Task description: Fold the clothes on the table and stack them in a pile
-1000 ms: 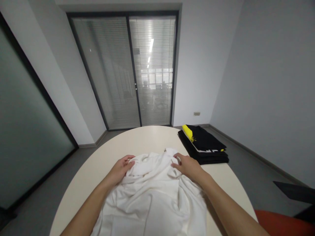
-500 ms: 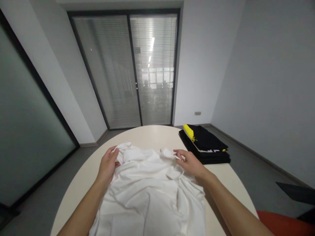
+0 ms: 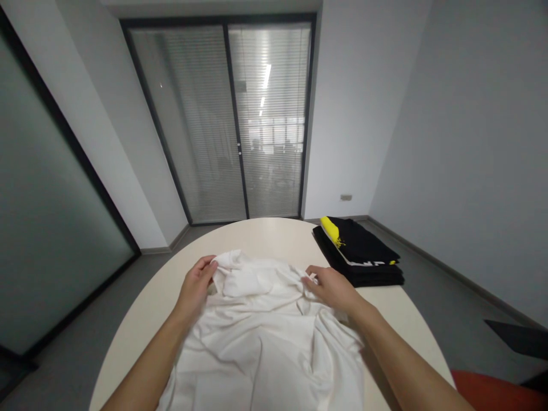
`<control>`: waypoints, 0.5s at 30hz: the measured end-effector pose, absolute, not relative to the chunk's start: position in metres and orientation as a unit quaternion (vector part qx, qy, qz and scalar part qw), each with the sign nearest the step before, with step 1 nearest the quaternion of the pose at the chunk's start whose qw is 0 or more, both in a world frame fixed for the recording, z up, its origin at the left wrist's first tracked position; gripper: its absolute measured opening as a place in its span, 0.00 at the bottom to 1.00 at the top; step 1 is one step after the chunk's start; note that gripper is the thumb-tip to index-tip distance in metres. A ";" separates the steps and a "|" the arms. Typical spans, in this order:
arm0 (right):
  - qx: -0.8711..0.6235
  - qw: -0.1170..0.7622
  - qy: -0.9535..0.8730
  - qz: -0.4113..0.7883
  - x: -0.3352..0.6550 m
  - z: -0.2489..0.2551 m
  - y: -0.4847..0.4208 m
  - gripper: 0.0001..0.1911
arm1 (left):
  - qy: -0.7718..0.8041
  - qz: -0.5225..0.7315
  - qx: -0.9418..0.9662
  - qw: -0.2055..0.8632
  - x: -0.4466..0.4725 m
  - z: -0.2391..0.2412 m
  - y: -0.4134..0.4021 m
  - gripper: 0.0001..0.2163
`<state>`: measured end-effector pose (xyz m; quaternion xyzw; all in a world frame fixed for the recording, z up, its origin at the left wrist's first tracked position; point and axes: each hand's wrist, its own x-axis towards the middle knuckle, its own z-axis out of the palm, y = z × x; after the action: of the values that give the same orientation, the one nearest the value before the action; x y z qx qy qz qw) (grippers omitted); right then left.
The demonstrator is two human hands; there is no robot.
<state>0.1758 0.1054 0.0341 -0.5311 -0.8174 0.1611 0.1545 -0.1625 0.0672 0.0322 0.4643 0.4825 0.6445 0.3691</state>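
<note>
Left fingers point(image 3: 206, 262) have moved outward since a second ago, pinching white cloth point(image 3: 274, 342); right fingers point(image 3: 317, 270) pinch it too. Beyond these, folded black clothes point(image 3: 363, 242) rest on the tabletop point(image 3: 269, 237).

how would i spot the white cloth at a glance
Find the pale, rounded table before the glass panels. On its near side, the left hand and right hand hold the white cloth. It lies rumpled, unlike the neatly folded black stack.
</note>
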 end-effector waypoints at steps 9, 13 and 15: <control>-0.658 0.387 -0.638 0.103 0.189 0.033 0.121 0.21 | 0.643 0.590 0.462 0.158 -0.194 0.025 0.073 0.26; -0.559 0.413 -0.705 0.140 0.178 0.019 0.120 0.31 | 0.623 0.581 0.476 0.217 -0.183 0.022 0.072 0.30; -0.530 0.383 -0.746 0.128 0.174 0.011 0.120 0.38 | 0.613 0.572 0.486 0.246 -0.176 0.020 0.073 0.30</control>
<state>0.1737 0.1200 0.0111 -0.5296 -0.7456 0.1283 0.3834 -0.1761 0.0728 0.0203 0.4861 0.6129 0.5721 0.2464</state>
